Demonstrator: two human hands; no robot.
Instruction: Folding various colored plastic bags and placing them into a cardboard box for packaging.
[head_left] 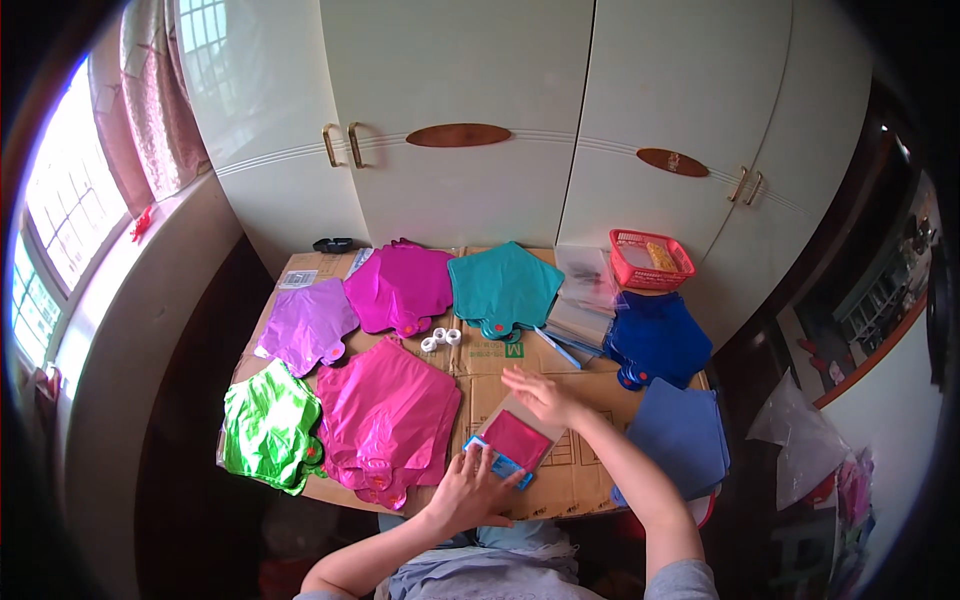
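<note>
A clear plastic packet with a blue printed end lies slantwise on the cardboard, and a folded magenta foil balloon shows inside it. My left hand rests on the blue end, fingers spread. At the packet's far end is my right hand, fingers stretched out; whether it touches the plastic, I cannot tell. Left of my hands lies a pile of flat pink foil balloons. A blue-and-white pen-like stick lies beyond my right hand.
Flat foil balloons lie around the cardboard: green, lilac, purple, teal, dark blue and light blue. White tape rolls, clear bags and a red basket stand farther back, before a white cabinet.
</note>
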